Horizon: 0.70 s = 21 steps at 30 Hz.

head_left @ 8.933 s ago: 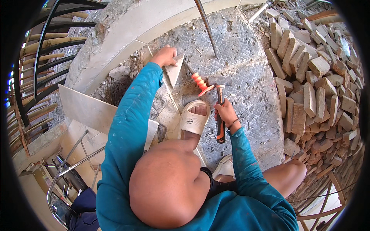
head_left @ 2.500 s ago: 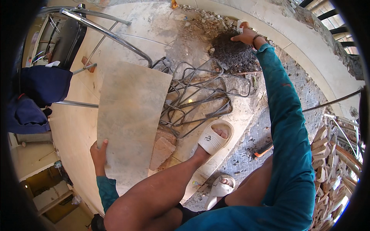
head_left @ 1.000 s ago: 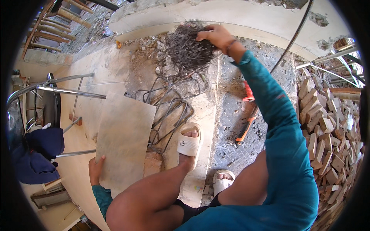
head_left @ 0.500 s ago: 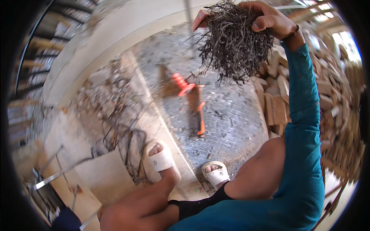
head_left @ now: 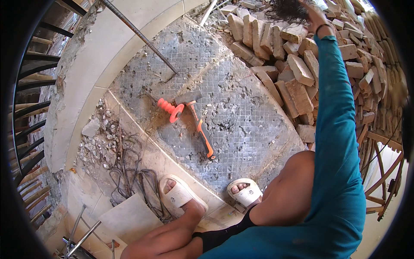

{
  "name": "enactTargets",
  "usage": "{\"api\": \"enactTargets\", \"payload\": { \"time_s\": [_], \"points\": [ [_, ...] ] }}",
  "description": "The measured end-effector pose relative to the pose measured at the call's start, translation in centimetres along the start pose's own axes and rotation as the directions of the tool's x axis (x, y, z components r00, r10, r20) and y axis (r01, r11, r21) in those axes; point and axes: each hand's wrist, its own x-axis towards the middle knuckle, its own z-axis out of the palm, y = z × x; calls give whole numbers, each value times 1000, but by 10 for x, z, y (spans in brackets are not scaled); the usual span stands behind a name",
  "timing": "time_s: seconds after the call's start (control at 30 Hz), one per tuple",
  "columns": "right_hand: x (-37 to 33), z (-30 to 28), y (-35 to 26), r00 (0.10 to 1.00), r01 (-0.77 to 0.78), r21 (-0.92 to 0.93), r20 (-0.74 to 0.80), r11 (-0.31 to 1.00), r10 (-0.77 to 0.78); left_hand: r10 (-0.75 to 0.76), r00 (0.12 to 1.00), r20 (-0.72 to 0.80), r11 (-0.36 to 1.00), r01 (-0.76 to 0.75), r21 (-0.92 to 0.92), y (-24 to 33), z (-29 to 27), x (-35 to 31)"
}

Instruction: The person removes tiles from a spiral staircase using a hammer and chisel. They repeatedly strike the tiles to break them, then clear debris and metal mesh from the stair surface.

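Gripping a wiry dark tangle [head_left: 288,8] over rough bricks [head_left: 297,69], right hand [head_left: 317,15] clenched, left hand unseen.

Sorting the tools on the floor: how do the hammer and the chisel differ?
The hammer is longer, with a grey head and a black-and-orange handle; the chisel is shorter, with an orange-red grip and round hand guard. Both lie loose on the grey floor, touching, far from the right hand.

Building site; brick rubble [head_left: 297,69], rebar [head_left: 140,36], stripped floor [head_left: 228,112].
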Motion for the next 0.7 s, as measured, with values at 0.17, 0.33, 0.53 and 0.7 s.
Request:
{"api": "enactTargets", "payload": {
  "time_s": [0.17, 0.33, 0.53, 0.7],
  "points": [
    [77, -5, 141, 917, 373, -448, 313, 812, -249, 67, 993, -95, 994, -58, 92, 52, -8, -19],
    [84, 71, 126, 698, 712, -370, 283, 597, -658, 154, 977, -148, 977, -129, 167, 94, -22, -61],
    [-42, 206, -34, 773, 633, 166, -198, 756, -603, 188, 962, -199, 975, -157, 160, 93, -11, -79],
    [-218, 300, -161, 647, 732, 523, -331, 437, -687, -14, 862, -507, 1000, 10, -12, -14, 23, -114]
  ]
}}
